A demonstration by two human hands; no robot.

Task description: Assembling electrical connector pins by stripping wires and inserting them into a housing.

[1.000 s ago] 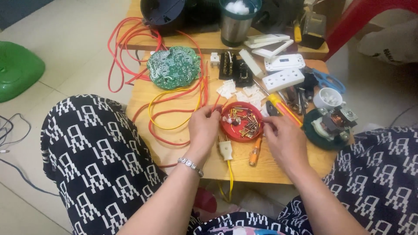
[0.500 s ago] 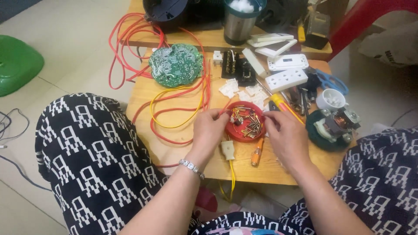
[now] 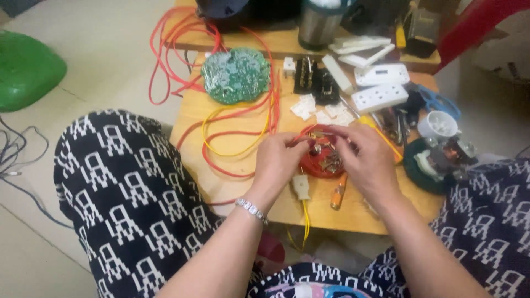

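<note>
Taking the red dish (image 3: 323, 165) as the landmark: far to its left, off the table (image 3: 243, 193), a green plastic stool (image 3: 27, 69) sits on the floor, with dark cables trailing below it. Up and left of the dish, red wires (image 3: 176, 60) loop over the table edge, likely pushed aside to keep the working spot free. A round green circuit board (image 3: 236, 74) lies flat above-left of the dish, with a yellow wire (image 3: 232, 149) curling between the two.

The left hand (image 3: 279, 160) rests at the dish's left rim, fingers curled and pinched toward something small over the dish; what it pinches is too small to tell. The dish sits at the table's near middle, within easy reach of both hands, and holds small metal parts. Just below it lie a white connector (image 3: 301, 186) on a yellow lead and an orange-handled tool (image 3: 338, 192).

The right hand (image 3: 367, 160) covers the dish's right side, fingertips meeting the left hand's, seemingly sharing the same small piece; its grip is hidden by its own back.

Above-right of the dish lie white socket strips (image 3: 381, 91); to the right stand a white cup-shaped part (image 3: 437, 124) and a dark motor assembly (image 3: 441, 163), partly blurred. A metal cup (image 3: 320, 25) at the top is cut off by the frame.
</note>
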